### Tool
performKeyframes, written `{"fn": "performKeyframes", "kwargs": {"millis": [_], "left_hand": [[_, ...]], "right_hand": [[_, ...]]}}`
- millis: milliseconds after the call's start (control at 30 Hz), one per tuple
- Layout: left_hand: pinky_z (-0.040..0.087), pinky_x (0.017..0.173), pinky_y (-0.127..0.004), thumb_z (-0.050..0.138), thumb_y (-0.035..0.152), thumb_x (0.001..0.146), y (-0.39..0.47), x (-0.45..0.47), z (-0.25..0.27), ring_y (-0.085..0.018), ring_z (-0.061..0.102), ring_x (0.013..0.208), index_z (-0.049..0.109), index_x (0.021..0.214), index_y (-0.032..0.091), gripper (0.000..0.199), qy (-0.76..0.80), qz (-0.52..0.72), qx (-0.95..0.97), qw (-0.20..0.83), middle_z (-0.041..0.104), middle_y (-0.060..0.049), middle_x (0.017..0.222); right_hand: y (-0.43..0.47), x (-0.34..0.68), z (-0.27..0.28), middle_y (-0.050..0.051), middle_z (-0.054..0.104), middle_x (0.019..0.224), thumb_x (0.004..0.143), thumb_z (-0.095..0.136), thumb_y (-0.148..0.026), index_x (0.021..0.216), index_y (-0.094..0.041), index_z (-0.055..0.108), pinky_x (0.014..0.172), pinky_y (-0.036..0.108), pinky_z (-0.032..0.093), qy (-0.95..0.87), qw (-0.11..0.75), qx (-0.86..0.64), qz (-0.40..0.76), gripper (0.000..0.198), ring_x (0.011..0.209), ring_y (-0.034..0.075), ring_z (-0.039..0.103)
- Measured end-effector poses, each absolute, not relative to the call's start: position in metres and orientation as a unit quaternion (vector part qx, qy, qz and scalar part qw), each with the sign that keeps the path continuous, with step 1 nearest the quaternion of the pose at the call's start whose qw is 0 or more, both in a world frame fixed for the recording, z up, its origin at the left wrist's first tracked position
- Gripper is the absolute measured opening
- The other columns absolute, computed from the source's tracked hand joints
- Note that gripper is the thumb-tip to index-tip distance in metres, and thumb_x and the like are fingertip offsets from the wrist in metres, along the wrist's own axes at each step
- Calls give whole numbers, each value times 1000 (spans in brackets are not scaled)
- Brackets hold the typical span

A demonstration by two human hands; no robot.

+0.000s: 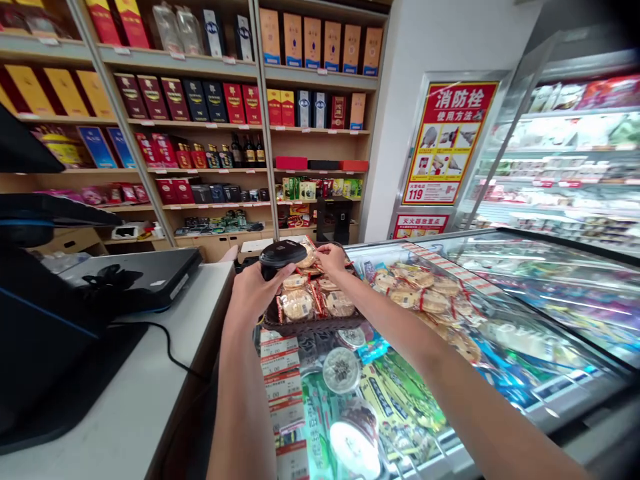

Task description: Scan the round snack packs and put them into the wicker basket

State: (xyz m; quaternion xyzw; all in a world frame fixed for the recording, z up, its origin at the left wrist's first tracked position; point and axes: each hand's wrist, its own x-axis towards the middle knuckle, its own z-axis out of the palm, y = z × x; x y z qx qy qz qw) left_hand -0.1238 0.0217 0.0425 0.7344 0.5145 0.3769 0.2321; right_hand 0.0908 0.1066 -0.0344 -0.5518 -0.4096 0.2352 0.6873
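Observation:
My left hand (257, 288) is wrapped round a black handheld barcode scanner (283, 252), whose rounded head faces away from me. Part of the scanner's body is hidden by my fingers. My right hand (331, 259) pinches the edge of a clear, red-edged packet of round crackers (307, 255), just right of the scanner head. Below both hands, a dark woven basket (313, 327) holds several similar packets of crackers (299, 305). It stands on the glass top of a freezer.
More cracker packets (433, 300) lie on the freezer glass (500, 267) to the right. A white counter (135, 373) on the left carries a black screen and stand (45, 320), a black box and a cable (170, 347). Shelves (200, 120) of boxes and bottles line the back wall.

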Motion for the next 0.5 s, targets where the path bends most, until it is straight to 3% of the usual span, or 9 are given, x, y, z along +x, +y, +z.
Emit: {"fn": "performKeyframes", "kwargs": {"millis": [100, 333, 500], "left_hand": [[43, 54, -26, 61, 75, 70, 16, -114, 46, -23, 67, 65, 66, 81, 20, 57, 486, 372, 751, 249, 72, -5, 69], [37, 49, -25, 61, 75, 70, -6, -86, 54, -19, 59, 56, 60, 68, 20, 55, 462, 321, 788, 252, 65, -4, 58], [35, 50, -25, 59, 73, 72, -13, -63, 49, -18, 56, 55, 56, 62, 21, 52, 411, 260, 845, 223, 60, -1, 53]], "right_hand": [[65, 115, -49, -2, 65, 78, 66, 75, -19, 89, -19, 62, 74, 31, 57, -350, 732, -507, 290, 26, 75, 15, 64], [-48, 151, -93, 0, 68, 88, 70, 77, -40, 82, -17, 66, 94, 35, 57, -316, 784, -391, 364, 28, 86, 14, 67], [-62, 165, -100, -1, 66, 85, 70, 77, -45, 81, -18, 66, 82, 31, 60, -285, 800, -392, 354, 31, 78, 12, 64]]}}
